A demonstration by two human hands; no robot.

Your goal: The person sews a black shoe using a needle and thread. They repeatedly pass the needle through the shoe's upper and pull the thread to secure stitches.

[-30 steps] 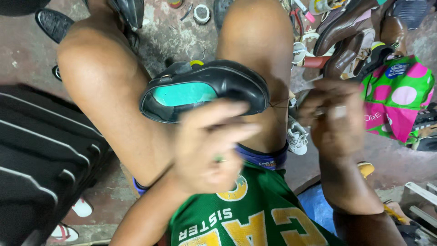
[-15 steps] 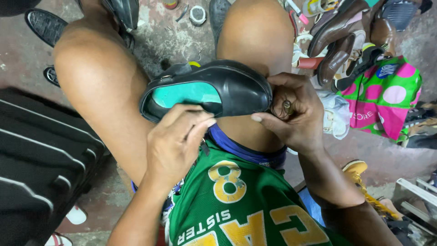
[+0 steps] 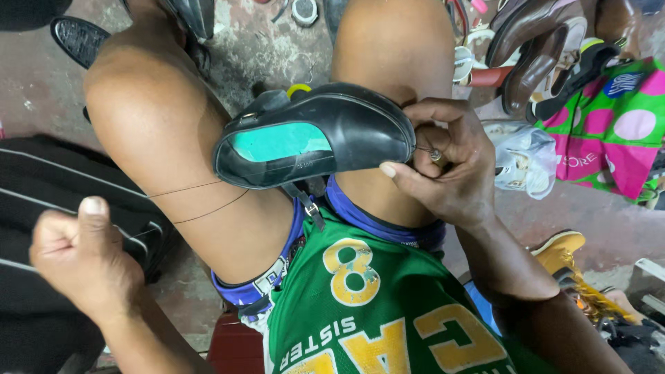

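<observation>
Across the bare thighs lies a black shoe (image 3: 315,135) (teal insole up); the right hand (image 3: 443,163) curls against its toe, fingers pinching a small tool. The left hand (image 3: 80,260), fisted, pulls thin thread (image 3: 197,201) taut.
</observation>
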